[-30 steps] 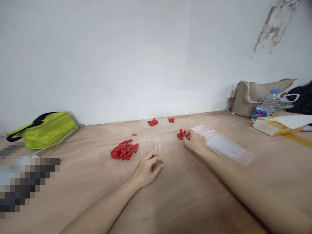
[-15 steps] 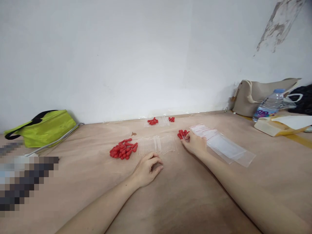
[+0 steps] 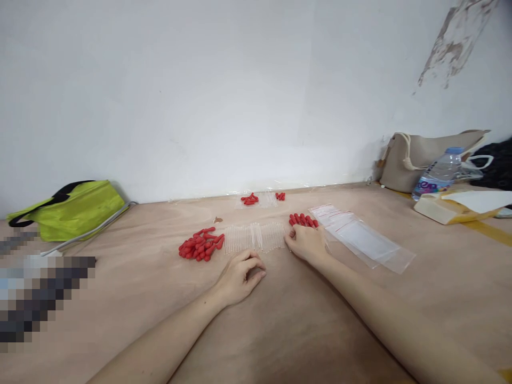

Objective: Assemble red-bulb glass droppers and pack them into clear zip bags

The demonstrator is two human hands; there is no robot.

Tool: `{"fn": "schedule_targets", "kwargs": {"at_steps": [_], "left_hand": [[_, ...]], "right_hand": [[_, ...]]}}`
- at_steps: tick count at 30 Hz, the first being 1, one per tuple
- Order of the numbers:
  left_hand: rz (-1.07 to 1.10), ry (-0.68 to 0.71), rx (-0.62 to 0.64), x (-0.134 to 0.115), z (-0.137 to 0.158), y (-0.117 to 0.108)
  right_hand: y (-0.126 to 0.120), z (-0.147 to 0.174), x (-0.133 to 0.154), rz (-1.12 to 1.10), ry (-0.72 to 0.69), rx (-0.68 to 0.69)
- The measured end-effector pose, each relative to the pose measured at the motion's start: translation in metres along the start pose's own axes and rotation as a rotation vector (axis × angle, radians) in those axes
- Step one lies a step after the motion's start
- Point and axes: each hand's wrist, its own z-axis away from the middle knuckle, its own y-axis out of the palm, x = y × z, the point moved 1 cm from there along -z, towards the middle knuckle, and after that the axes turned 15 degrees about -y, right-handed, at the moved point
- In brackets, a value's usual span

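My left hand (image 3: 242, 277) rests on the table, fingers loosely curled, with a gap between thumb and fingers and nothing held. Just beyond its knuckles lies a row of thin clear tubes (image 3: 240, 239), side by side. My right hand (image 3: 308, 244) is at the row's right end, its fingers drawn together in a pinch; what is between the fingertips is hidden. Past that hand sit several red rubber bulbs (image 3: 303, 220) in a neat group, partly covered by it. A larger loose heap of red bulbs (image 3: 200, 245) lies left of the tubes.
Clear zip bags (image 3: 360, 237) overlap on the right. By the wall is a clear bag (image 3: 266, 200) with more red bulbs (image 3: 250, 199). A lime pouch (image 3: 84, 210) and grey cable (image 3: 86, 230) lie left; a water bottle (image 3: 438, 173), beige bag (image 3: 412, 154) and carton (image 3: 436, 208) stand right.
My right hand has drawn back from the red bulbs, toward me and slightly left, to the end of the tube row. More of the bulb group shows. My left hand stays put.
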Motion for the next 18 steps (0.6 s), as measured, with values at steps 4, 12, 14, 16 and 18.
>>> {"fn": "schedule_targets", "kwargs": {"at_steps": [4, 12, 14, 16, 18], "left_hand": [[-0.005, 0.002, 0.006, -0.003, 0.001, 0.001], [-0.160, -0.156, -0.289, 0.013, -0.016, -0.030], [-0.250, -0.310, -0.323, 0.031, -0.032, -0.057], [-0.337, -0.437, -0.307, 0.053, -0.050, -0.084], [-0.347, -0.463, -0.252, 0.073, -0.067, -0.104]], "right_hand": [[0.003, -0.004, 0.001, 0.049, 0.013, 0.052], [0.003, -0.007, 0.004, 0.117, -0.033, 0.078], [-0.001, -0.006, 0.005, 0.117, -0.009, 0.087], [-0.010, -0.005, 0.007, 0.103, 0.012, 0.099], [-0.019, -0.002, 0.010, 0.079, -0.002, 0.094]]}}
